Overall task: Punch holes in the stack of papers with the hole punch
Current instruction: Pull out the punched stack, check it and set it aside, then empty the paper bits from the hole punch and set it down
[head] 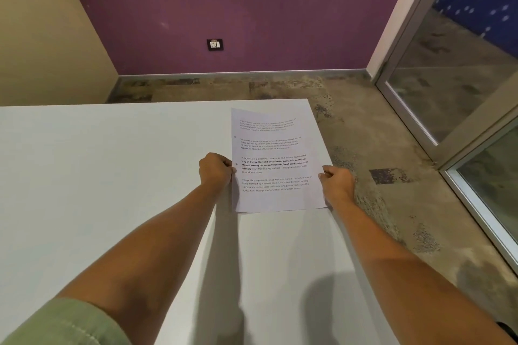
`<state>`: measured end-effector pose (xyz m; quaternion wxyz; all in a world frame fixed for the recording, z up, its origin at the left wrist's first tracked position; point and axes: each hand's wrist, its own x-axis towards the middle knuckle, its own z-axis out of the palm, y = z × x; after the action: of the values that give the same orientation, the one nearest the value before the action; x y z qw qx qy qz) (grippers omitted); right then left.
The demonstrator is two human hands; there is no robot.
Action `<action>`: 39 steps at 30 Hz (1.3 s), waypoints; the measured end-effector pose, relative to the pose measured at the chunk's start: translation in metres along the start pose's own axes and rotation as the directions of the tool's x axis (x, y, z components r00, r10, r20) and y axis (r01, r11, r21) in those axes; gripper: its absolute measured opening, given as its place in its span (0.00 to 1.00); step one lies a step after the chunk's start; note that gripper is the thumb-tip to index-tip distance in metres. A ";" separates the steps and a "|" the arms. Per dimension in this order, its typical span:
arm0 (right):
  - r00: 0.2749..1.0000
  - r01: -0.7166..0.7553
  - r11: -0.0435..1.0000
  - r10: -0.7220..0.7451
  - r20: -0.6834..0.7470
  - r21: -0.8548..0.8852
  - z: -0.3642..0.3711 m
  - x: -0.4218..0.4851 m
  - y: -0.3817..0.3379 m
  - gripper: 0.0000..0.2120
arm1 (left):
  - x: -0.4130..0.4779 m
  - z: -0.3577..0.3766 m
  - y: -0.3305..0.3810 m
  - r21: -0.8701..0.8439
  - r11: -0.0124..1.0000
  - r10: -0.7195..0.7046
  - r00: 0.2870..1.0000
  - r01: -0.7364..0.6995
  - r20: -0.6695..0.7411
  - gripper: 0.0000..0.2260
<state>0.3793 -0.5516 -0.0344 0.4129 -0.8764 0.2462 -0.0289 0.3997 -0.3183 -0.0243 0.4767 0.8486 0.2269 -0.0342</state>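
Observation:
A stack of white papers [276, 159] with printed paragraphs is held up above the white table [112, 176], near its far right corner. My left hand [215, 169] pinches the stack's left edge. My right hand [337, 183] grips its right edge lower down. Two small holes show along the left margin of the top sheet. No hole punch is in view.
The table's right edge runs close beside my right arm, with mottled concrete floor [378, 134] beyond it. A purple wall [238, 8] with a socket [215, 44] stands ahead. A glass door [462, 78] with a metal frame is on the right.

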 end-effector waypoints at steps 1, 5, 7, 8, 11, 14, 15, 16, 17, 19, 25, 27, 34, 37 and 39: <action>1.000 0.000 1.000 0.000 -0.001 0.001 0.001 0.000 0.000 0.14 | 0.001 0.001 0.000 0.012 1.000 -0.002 1.000 0.002 0.000 0.07; 0.999 0.020 1.000 -0.020 -0.037 -0.013 0.001 -0.006 0.002 0.13 | -0.002 0.000 -0.004 0.051 0.999 -0.011 1.000 0.011 0.001 0.07; 0.996 0.047 0.998 -0.049 -0.077 -0.032 0.000 -0.012 0.005 0.11 | -0.005 -0.002 -0.006 0.060 0.998 -0.007 1.000 0.006 0.013 0.03; 0.994 0.055 0.998 -0.058 -0.093 -0.039 -0.002 -0.016 0.007 0.10 | -0.007 -0.003 -0.008 0.060 0.998 -0.002 1.000 0.001 0.017 0.07; 0.993 0.056 0.997 -0.060 -0.102 -0.043 -0.007 -0.031 0.011 0.12 | -0.018 -0.008 -0.015 0.070 0.997 0.044 0.999 -0.045 0.024 0.05; 0.995 0.048 0.996 -0.054 -0.084 -0.072 -0.014 -0.050 0.017 0.16 | -0.034 -0.014 -0.026 0.107 0.988 0.107 0.993 -0.111 0.042 0.04; 0.996 0.045 0.996 -0.052 -0.079 -0.083 -0.016 -0.058 0.020 0.16 | -0.041 -0.016 -0.032 0.124 0.984 0.122 0.991 -0.127 0.048 0.05; 0.996 0.039 0.996 -0.045 -0.073 -0.084 -0.018 -0.067 0.023 0.17 | -0.047 -0.018 -0.038 0.143 0.980 0.135 0.989 -0.141 0.052 0.06; 0.997 0.031 0.996 -0.036 -0.061 -0.083 -0.019 -0.077 0.025 0.19 | -0.055 -0.021 -0.045 0.166 0.973 0.151 0.987 -0.158 0.055 0.07; 0.999 0.021 0.995 -0.024 -0.032 -0.099 -0.021 -0.097 0.030 0.20 | -0.073 -0.027 -0.058 0.217 0.957 0.184 0.981 -0.194 0.065 0.09; 0.995 0.047 0.983 -0.030 0.097 -0.178 -0.012 -0.168 0.037 0.22 | -0.132 -0.058 -0.106 0.346 0.900 0.244 0.964 -0.267 0.108 0.13; 0.987 0.069 0.977 -0.037 0.157 -0.203 -0.005 -0.192 0.035 0.22 | -0.148 -0.073 -0.122 0.408 0.867 0.257 0.959 -0.285 0.123 0.12; 0.936 0.197 0.938 -0.093 0.340 -0.286 0.033 -0.281 0.018 0.26 | -0.194 -0.140 -0.179 0.511 0.794 0.279 0.944 -0.329 0.173 0.14; 0.898 0.289 0.888 -0.122 0.422 -0.359 0.055 -0.319 0.006 0.27 | -0.214 -0.175 -0.209 0.541 0.758 0.299 0.931 -0.364 0.208 0.14; 0.875 0.347 0.851 -0.142 0.463 -0.394 0.069 -0.342 -0.003 0.28 | -0.224 -0.197 -0.229 0.553 0.743 0.296 0.926 -0.377 0.233 0.15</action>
<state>0.0978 -0.3452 -0.0250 0.2263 -0.9593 0.0354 0.1654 0.0722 -0.1333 -0.0373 0.2022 0.9766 0.0164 -0.0713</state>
